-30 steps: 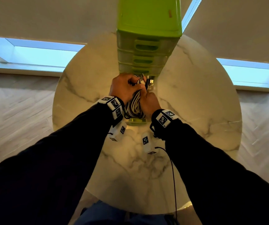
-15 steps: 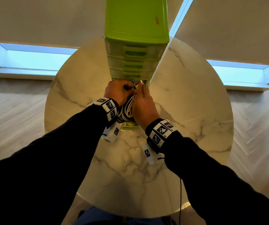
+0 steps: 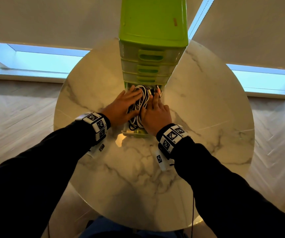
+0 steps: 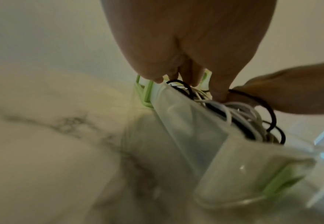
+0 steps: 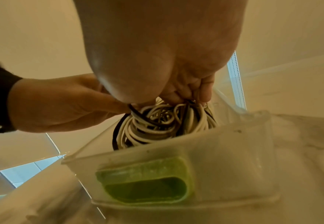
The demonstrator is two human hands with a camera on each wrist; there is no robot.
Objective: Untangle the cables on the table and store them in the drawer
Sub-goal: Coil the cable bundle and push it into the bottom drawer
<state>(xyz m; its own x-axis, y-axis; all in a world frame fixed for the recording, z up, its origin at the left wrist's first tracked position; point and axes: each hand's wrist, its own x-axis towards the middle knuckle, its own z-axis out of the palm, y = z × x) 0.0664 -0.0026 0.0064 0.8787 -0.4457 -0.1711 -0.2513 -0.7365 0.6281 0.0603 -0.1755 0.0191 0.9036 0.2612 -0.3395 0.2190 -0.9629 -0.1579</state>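
Note:
A bundle of white and black cables [image 3: 141, 100] lies in the pulled-out bottom drawer [image 3: 133, 133] of a green drawer unit [image 3: 153, 23]. My left hand [image 3: 124, 103] lies flat on the bundle's left side, fingers straight and pressing down. From the right, my right hand [image 3: 155, 109] presses the bundle with its fingers stretched forward. The left wrist view shows cables [image 4: 239, 115] rising above the clear drawer wall [image 4: 186, 136]. In the right wrist view the coils [image 5: 157, 122] sit behind the drawer front [image 5: 176, 166], with the left hand [image 5: 61, 103] beside them.
The drawer unit stands at the far middle of a round marble table [image 3: 138, 177]. Its three upper drawers [image 3: 150, 56] are closed. Bare tabletop lies left, right and in front of the open drawer. Floor-level windows run along the wall behind.
Both hands gripped the cable bundle over the drawer earlier. Now their fingers have straightened and they press the bundle down into the drawer.

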